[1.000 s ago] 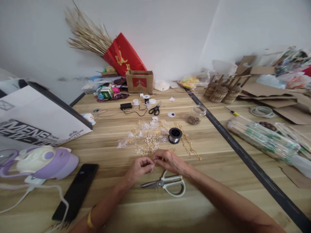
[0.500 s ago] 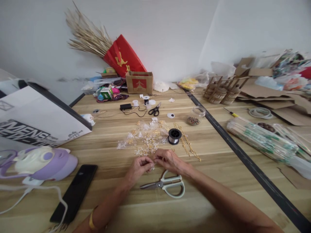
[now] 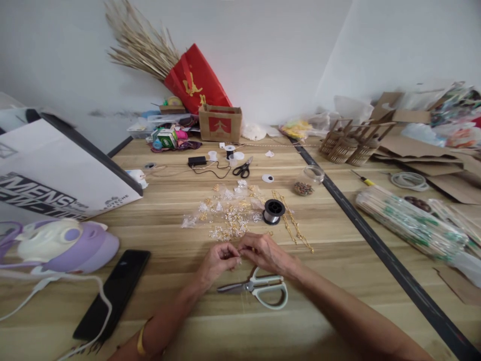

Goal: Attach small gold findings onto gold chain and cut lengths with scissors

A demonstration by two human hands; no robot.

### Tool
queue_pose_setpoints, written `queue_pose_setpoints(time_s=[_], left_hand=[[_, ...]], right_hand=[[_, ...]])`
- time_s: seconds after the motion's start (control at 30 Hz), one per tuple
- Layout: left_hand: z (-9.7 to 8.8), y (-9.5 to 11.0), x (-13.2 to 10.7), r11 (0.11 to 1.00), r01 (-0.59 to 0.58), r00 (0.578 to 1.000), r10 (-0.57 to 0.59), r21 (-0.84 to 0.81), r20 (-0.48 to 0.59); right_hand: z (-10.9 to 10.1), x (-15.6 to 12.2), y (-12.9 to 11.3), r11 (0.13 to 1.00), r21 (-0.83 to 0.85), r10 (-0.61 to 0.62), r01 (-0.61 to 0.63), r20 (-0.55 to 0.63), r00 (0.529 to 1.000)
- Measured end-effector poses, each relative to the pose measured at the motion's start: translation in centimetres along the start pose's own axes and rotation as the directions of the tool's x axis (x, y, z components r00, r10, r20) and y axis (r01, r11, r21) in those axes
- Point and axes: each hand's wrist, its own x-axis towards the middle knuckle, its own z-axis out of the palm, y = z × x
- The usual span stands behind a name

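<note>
My left hand [image 3: 221, 260] is closed in a pinch, with a tiny clear bead piece [image 3: 239, 261] showing at the thumb tip. Right against it, my right hand [image 3: 263, 252] pinches too; what lies between its fingers is hidden. A faint thin line appears to hang below the fingertips. Just under both hands lie scissors with pale handles [image 3: 270, 291], blades pointing left. Beyond the fingers spreads a pile of clear and gold beads [image 3: 231, 225] with small plastic bags. A black spool of clear line [image 3: 273, 211] stands to their right, beside gold chains [image 3: 295, 225].
To the left are a black phone [image 3: 112, 296], a purple-and-white device [image 3: 75, 248] with white cables, and a white box [image 3: 60, 175]. Black scissors [image 3: 243, 168] and a jar of beads [image 3: 303, 188] stand farther back. Wrapped sticks [image 3: 409, 220] lie at the right.
The view has shifted slightly. My hands stay together, still pinching; the bead piece below the left fingers shows less than before. The scissors and beads keep their places.
</note>
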Motion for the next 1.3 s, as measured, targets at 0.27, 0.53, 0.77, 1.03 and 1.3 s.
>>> queue_pose_setpoints(time_s=[0.27, 0.53, 0.77, 1.03, 1.3], left_hand=[[-0.3, -0.4, -0.1, 1.0, 0.003, 1.0, -0.003, -0.007, 0.019], [-0.6, -0.7, -0.1, 1.0, -0.023, 0.999, 0.023, -0.01, 0.029], [-0.7, -0.6, -0.2, 0.999, -0.018, 1.0, 0.019, -0.029, 0.023], [-0.6, -0.6, -0.2, 1.0, -0.006, 1.0, 0.007, -0.028, 0.03], [-0.3, -1.3, 0.0, 1.0, -0.002, 1.0, 0.002, -0.016, 0.005]], right_hand=[[-0.1, -0.1, -0.1, 1.0, -0.007, -0.01, 0.01, 0.013, 1.0], [-0.5, 0.1, -0.1, 0.999, -0.023, 0.03, -0.029, 0.051, 0.998], [-1.0, 0.1, -0.2, 0.998, -0.037, 0.047, -0.043, 0.093, 0.995], [-0.8, 0.0, -0.1, 0.999, -0.048, 0.026, -0.022, 0.086, 0.996], [-0.5, 0.0, 0.0, 0.999, -0.042, 0.003, 0.001, 0.105, 0.995]])
